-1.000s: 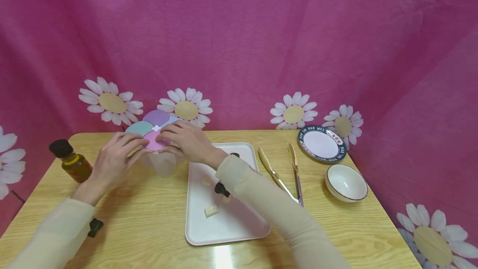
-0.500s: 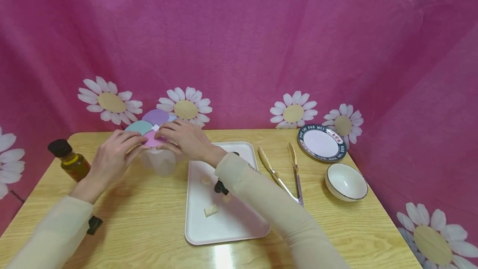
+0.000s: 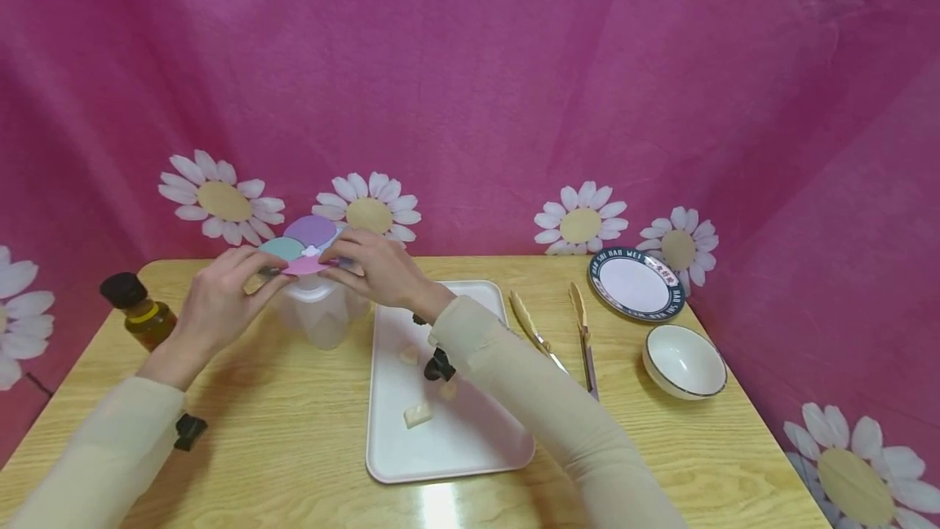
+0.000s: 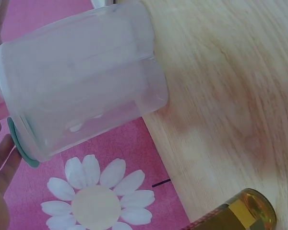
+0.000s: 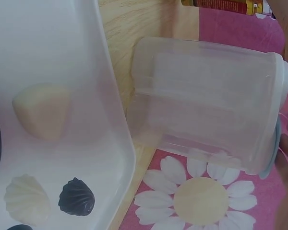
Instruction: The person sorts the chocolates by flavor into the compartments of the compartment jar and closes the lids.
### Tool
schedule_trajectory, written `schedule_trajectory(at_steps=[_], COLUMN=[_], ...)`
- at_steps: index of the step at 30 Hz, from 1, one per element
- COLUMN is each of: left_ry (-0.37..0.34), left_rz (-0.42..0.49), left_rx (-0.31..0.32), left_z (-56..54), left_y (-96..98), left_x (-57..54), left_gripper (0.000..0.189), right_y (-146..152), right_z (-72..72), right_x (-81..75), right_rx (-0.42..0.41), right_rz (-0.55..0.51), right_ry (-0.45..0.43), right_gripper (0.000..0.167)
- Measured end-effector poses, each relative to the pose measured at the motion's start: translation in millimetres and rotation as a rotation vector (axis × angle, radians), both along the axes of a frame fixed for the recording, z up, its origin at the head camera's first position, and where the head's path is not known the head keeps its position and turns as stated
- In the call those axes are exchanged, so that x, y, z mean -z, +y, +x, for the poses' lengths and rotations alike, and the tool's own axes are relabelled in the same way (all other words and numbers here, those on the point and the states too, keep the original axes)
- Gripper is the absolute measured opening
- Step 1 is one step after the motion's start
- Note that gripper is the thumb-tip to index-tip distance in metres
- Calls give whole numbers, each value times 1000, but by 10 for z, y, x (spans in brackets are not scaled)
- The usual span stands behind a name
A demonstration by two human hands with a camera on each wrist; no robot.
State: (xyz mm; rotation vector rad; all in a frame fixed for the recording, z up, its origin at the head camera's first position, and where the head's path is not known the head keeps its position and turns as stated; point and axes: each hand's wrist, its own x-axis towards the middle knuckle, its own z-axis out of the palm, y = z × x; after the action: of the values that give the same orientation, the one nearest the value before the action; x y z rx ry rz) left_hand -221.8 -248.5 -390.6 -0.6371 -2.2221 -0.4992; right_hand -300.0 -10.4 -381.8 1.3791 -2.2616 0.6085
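Note:
A translucent plastic storage jar [image 3: 323, 318] stands at the back left of the table, its top a flower of purple [image 3: 311, 229], green [image 3: 282, 248], blue and pink lids. The pink lid [image 3: 305, 267] is tilted up at the front, showing a white rim beneath. My left hand [image 3: 223, 292] pinches its left edge between thumb and fingers. On the opposite side my right hand [image 3: 382, 268] pinches the right edge. Both wrist views show the clear jar body [image 4: 86, 76] from the side, with the fingertips partly cut off at the frame edge.
Right of the jar lies a white tray [image 3: 389, 455] with a cream piece [image 3: 418, 415] and shell-shaped pieces, one dark [image 5: 77, 196]. An oil bottle [image 3: 150, 321] stands left. Tongs [image 3: 583, 333], a dark-rimmed plate [image 3: 635, 284] and a white bowl [image 3: 683, 362] are to the right.
The pink lid's front has come up from the jar, exposing the white rim below. Both hands have risen slightly with it.

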Motion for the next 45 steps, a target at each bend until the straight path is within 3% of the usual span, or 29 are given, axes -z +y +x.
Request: schedule_trajectory(at_steps=[6, 14, 22, 31, 35, 41, 45], left_ry=[-38, -61, -194, -245, -264, -293, -310], left_rz=[57, 146, 255, 294, 286, 292, 298], left_rx=[-17, -7, -74, -110, -104, -116, -122], left_z=[-55, -146, -206, -260, -261, -235, -213], left_y=[14, 18, 18, 33, 48, 49, 36], left_x=[-42, -139, -231, -248, -250, -270, -274], left_gripper=[32, 24, 19, 18, 19, 20, 21], right_y=[-10, -49, -92, -125, -39, 291, 566], right_z=[-31, -82, -169, -211, -142, 72, 218], right_x=[-25, -105, -165, -165, -177, -220, -189], right_rx=[16, -13, -6, 44, 82, 167, 209], right_rz=[-66, -173, -220, -238, -233, -244, -253], right_ry=[-23, -198, -246, -303, -345, -432, -421], right_gripper=[17, 14, 14, 17, 24, 36, 38])
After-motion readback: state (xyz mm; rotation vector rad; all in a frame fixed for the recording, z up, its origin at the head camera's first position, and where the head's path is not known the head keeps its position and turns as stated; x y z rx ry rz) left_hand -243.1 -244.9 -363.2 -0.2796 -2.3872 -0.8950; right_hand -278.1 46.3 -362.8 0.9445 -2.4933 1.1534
